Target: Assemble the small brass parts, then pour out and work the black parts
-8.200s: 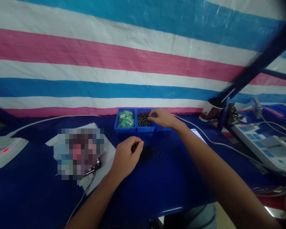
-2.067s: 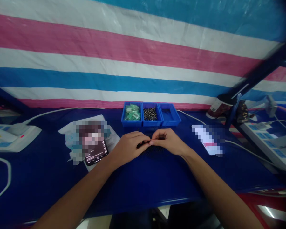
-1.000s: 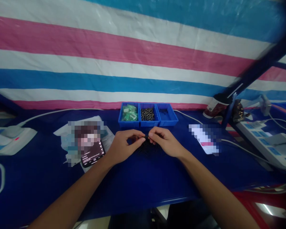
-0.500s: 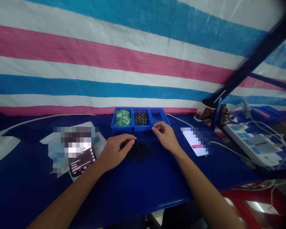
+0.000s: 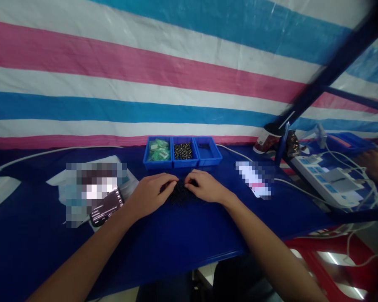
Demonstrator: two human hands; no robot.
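Both hands meet over a pile of small dark, thin pieces [image 5: 180,197] on the blue table [image 5: 176,239]. My left hand [image 5: 156,191] has thumb and forefinger pinched together at the pile's left side; whatever sits between the tips is too small to make out. Close by on the right, my right hand [image 5: 204,186] is also pinched, its fingertips near the left ones and their contents unclear. Just beyond the hands stands a row of blue bins: a bin with green packets [image 5: 159,151], a bin of small brassy-dark metal parts [image 5: 183,151], and a right-hand bin [image 5: 208,156].
A dark-screened phone [image 5: 106,207] lies on plastic packaging at left. Another phone [image 5: 253,178] lies at right, beside a lidded cup [image 5: 266,138]. A white power strip [image 5: 327,180] with tangled cables is farther right, near another person's hand [image 5: 371,161]. A striped sheet [image 5: 145,75] hangs behind.
My right hand has moved from beside the right-hand bin down and left to the pile, close to my left hand. The view has shifted slightly.
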